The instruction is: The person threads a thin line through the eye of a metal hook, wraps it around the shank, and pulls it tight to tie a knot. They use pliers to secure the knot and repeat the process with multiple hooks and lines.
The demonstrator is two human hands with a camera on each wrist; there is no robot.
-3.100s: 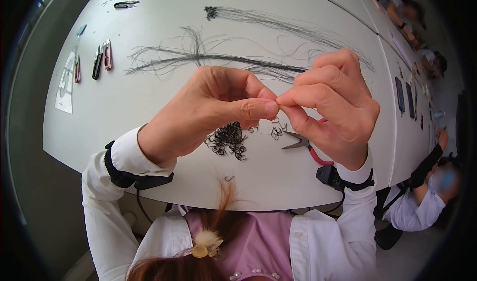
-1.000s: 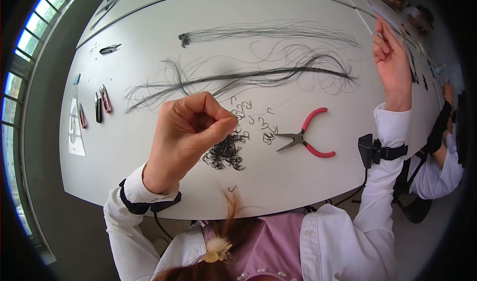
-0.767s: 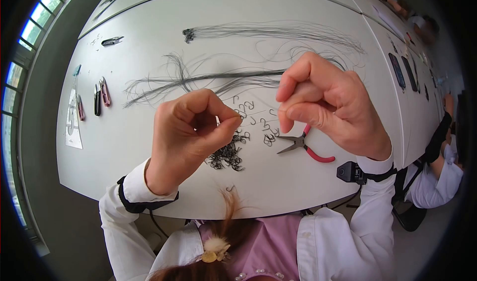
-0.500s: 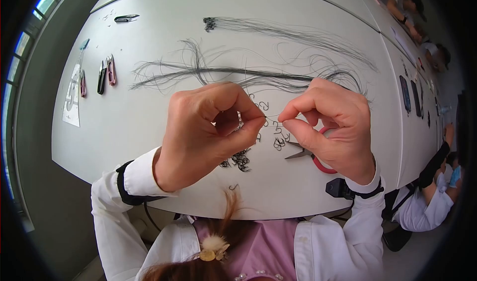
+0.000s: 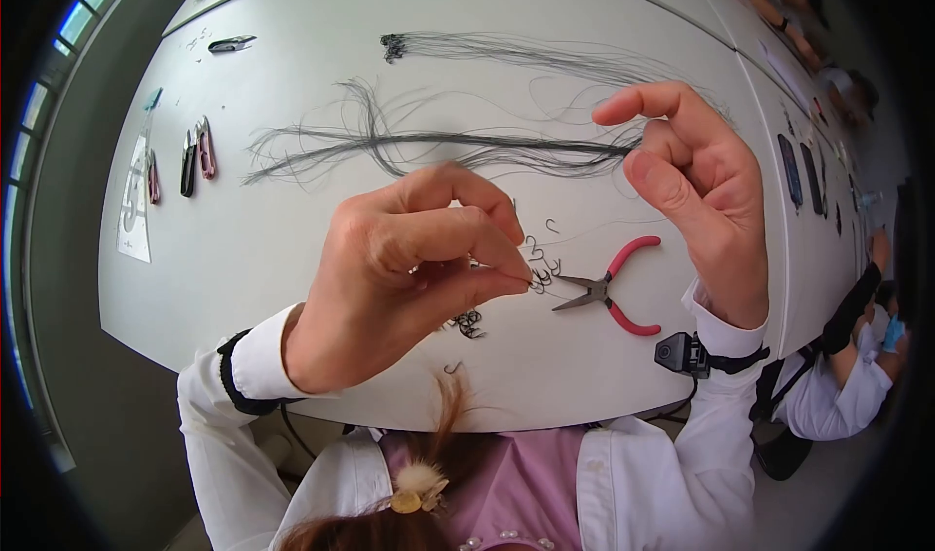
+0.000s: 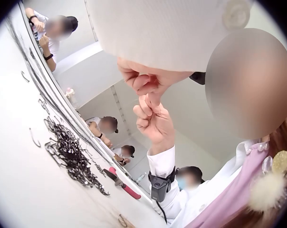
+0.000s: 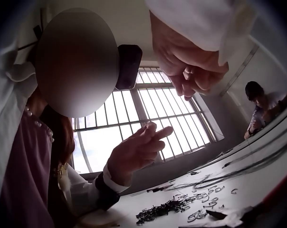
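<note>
My left hand point(image 5: 419, 259) is raised over the table, thumb and index finger pinching a small dark fish hook point(image 5: 533, 284) that mostly hides behind the fingertips. To its right and higher, my right hand point(image 5: 701, 176) has its index finger stretched out and thumb apart, with nothing visible between them. Below the left hand lies a heap of black fish hooks point(image 6: 72, 156), largely covered by that hand in the head view. Several loose hooks point(image 5: 542, 268) lie beside red-handled pliers point(image 5: 596, 289). Behind the hands stretches a dark bundle of fishing line point(image 5: 467, 140).
Farther back, finished-looking hooks point(image 5: 392, 46) are bunched at the end of thin lines. Thread snips point(image 5: 188, 166) and a clear ruler point(image 5: 134, 220) lie at the left. Another pair of snips point(image 5: 230, 43) sits far left. Phones point(image 5: 790, 171) and seated people are at right.
The right hand swung far right, came back to meet the left with a line stretched between them, and has now lifted away rightward. The left hand keeps its pinch, slightly lower.
</note>
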